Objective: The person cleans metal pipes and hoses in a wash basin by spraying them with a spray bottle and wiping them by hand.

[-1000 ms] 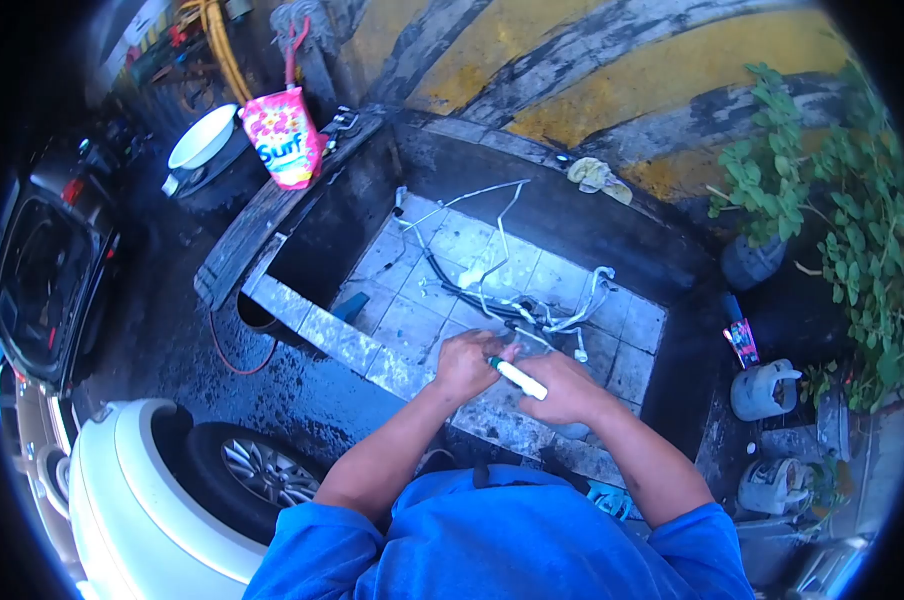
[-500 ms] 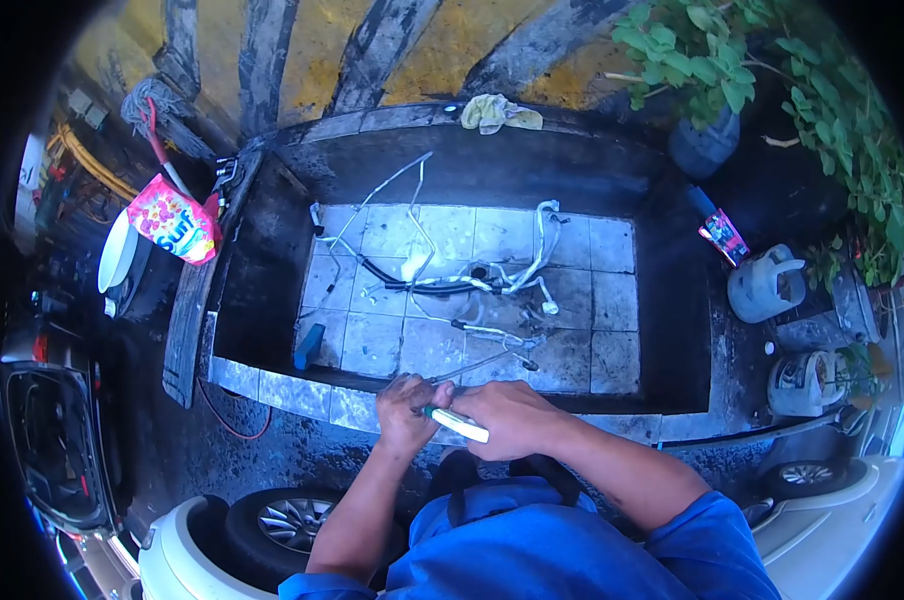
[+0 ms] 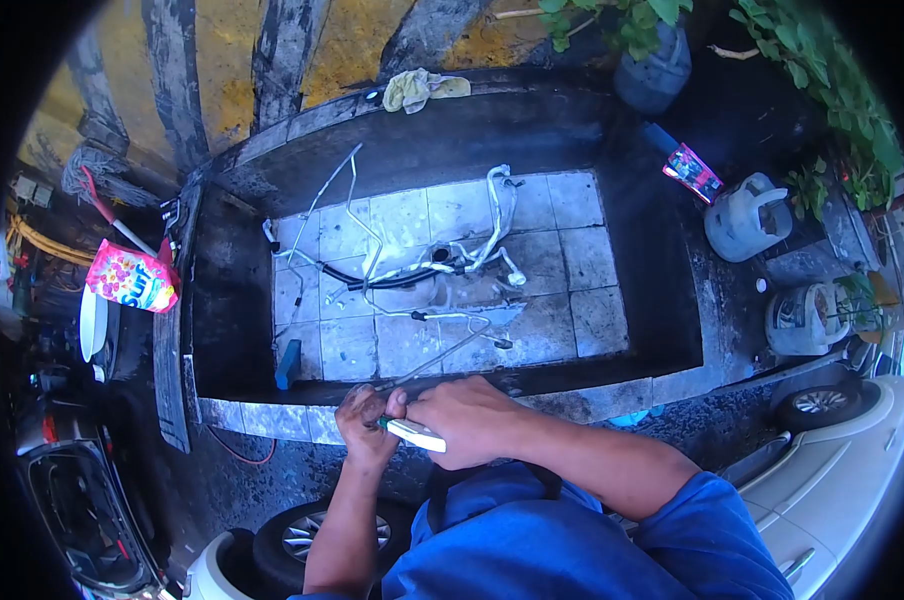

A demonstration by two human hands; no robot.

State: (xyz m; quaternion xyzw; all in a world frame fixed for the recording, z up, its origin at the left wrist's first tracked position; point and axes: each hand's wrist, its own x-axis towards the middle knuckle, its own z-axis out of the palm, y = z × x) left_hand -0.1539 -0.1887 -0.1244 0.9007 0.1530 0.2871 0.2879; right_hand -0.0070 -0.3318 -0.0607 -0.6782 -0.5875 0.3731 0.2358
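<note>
My left hand (image 3: 365, 428) is closed around the near end of a thin metal pipe (image 3: 440, 355), just above the basin's front rim. The pipe slants up and right into the basin. My right hand (image 3: 469, 422) is closed beside it, its fingers against a flat white handle (image 3: 416, 434) with a green part towards my left hand. The working end of that white-handled tool is hidden by my fingers. Beyond, several bent metal pipes (image 3: 372, 240), one with a black sleeve (image 3: 347, 276), lie in the tiled basin (image 3: 592, 285).
A dark teal block (image 3: 288, 365) stands in the basin's near left corner. A detergent bag (image 3: 133, 277) is at the left ledge. A yellowish cloth (image 3: 417, 90) lies on the back rim. On the right are a pink packet (image 3: 692, 174), a grey jug (image 3: 747, 220) and a bucket (image 3: 800, 320).
The camera view has turned, so the basin appears shifted left and tilted. Both hands keep their grip at the front rim, close together as before.
</note>
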